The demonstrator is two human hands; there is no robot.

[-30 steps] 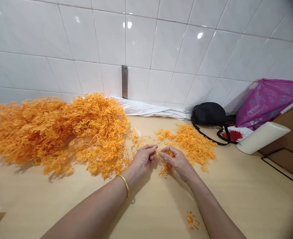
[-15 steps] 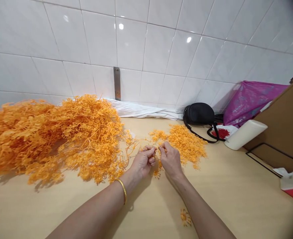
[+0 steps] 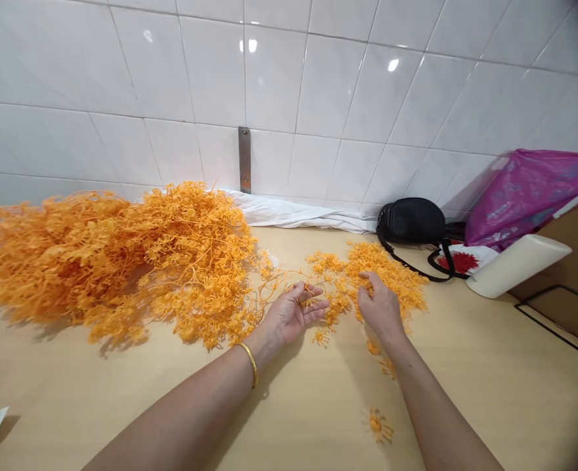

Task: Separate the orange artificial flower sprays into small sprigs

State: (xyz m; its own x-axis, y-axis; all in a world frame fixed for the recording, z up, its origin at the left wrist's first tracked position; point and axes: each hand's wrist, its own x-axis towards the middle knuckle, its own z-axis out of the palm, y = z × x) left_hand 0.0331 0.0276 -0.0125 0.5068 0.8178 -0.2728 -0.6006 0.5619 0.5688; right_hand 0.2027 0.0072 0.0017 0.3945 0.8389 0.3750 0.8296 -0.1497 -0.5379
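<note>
My left hand (image 3: 291,317) is palm up beside the small pile, thumb and index finger closed on a thin orange plastic flower stem (image 3: 308,296). Its other fingers are loosely stretched. My right hand (image 3: 383,309) hovers at the near side of a pile of loose orange plastic flower heads (image 3: 397,278), thumb and index finger apart, with nothing visibly held. A big heap of branching orange plastic flowers (image 3: 191,242) lies to the left, its thin stems reaching toward my left hand. A single flower head (image 3: 380,425) rests near the front, and a few more lie by my right wrist.
A black bag (image 3: 411,220) with a strap sits behind the pile. Right of it are a cream roll (image 3: 519,265), a purple plastic bag (image 3: 529,196), a cardboard box (image 3: 573,261) and a black wire frame (image 3: 554,333). White cloth (image 3: 299,214) runs along the tiled wall.
My hands have come apart. The right has moved right toward the flower-head pile and its fingers have loosened; the left has opened its outer fingers. The view has shifted slightly left.
</note>
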